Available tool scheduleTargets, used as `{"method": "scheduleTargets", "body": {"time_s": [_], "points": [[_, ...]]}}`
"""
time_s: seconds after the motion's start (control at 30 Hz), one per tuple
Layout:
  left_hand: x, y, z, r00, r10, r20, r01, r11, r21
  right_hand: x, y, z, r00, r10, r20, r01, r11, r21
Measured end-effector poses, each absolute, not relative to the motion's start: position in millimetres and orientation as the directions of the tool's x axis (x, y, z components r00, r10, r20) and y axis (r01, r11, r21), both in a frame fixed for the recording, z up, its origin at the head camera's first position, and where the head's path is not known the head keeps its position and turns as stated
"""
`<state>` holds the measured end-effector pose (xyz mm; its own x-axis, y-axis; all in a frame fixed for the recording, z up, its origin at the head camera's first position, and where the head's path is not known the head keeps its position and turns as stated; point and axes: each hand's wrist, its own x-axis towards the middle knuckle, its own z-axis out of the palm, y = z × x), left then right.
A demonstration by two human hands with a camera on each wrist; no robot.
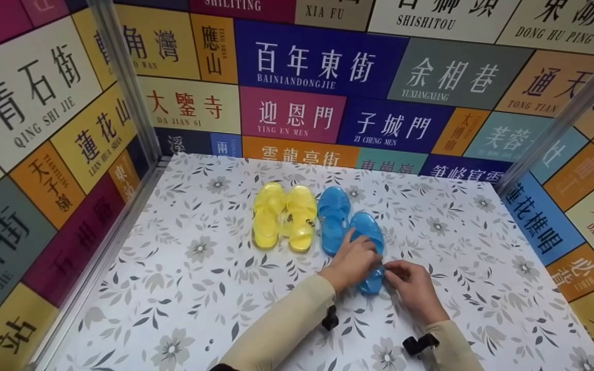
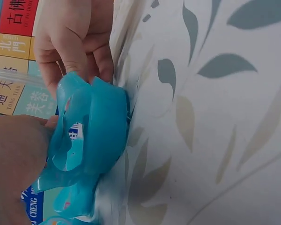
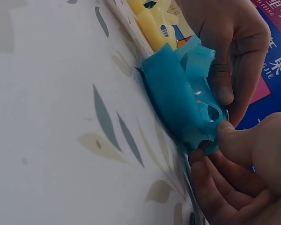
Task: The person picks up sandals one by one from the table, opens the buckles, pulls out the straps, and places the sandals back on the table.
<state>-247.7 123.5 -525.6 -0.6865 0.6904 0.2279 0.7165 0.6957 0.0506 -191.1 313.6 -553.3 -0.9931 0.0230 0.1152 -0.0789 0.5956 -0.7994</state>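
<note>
Two blue sandals lie side by side on the table. The right-hand blue sandal (image 1: 366, 226) sits a little nearer to me than the left-hand blue sandal (image 1: 333, 229). My left hand (image 1: 352, 260) reaches across it and grips it, partly covering its middle. My right hand (image 1: 415, 286) pinches a strap at its right side. In the right wrist view, that strap of the sandal (image 3: 168, 93) shows between thumb (image 3: 232, 138) and fingertips. The left wrist view shows the sandal's heel end close up.
A pair of yellow sandals (image 1: 301, 226) lies just left of the blue ones, toes pointing away. The table (image 1: 199, 299) has a white cover with grey leaves and flowers. Colourful sign-covered panels (image 1: 297, 113) with metal corner posts (image 1: 127, 77) enclose its back and sides.
</note>
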Motion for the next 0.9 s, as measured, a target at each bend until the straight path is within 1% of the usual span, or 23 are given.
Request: {"method": "scheduleTargets", "body": {"time_s": [0.1, 0.23, 0.3, 0.4, 0.7, 0.9], "points": [[-248.4, 123.7, -526.4, -0.707, 0.68, 0.197, 0.704, 0.702, 0.104, -189.7, 313.5, -554.9, -0.992, 0.038, 0.117, -0.075, 0.575, -0.814], [-248.9, 123.6, -526.0, -0.75, 0.649, 0.128, 0.659, 0.716, 0.232, -188.1, 313.5, -555.8, -0.993, 0.056, 0.102, -0.055, 0.545, -0.837], [-249.3, 123.7, -526.3, -0.763, 0.638, 0.105, 0.638, 0.714, 0.288, -188.0, 313.5, -555.2, -0.993, 0.059, 0.102, -0.055, 0.533, -0.844], [-249.7, 124.0, -527.1, -0.774, 0.626, 0.089, 0.614, 0.711, 0.342, -188.9, 313.6, -553.6, -0.993, 0.064, 0.102, -0.054, 0.525, -0.85], [-248.9, 124.5, -528.7, -0.804, 0.591, 0.066, 0.554, 0.705, 0.443, -190.3, 310.3, -550.6, -0.99, 0.078, 0.113, -0.052, 0.549, -0.835], [-248.3, 124.7, -527.9, -0.808, 0.586, 0.07, 0.546, 0.697, 0.465, -193.1, 307.5, -548.0, -0.988, 0.069, 0.137, -0.073, 0.574, -0.816]]}}
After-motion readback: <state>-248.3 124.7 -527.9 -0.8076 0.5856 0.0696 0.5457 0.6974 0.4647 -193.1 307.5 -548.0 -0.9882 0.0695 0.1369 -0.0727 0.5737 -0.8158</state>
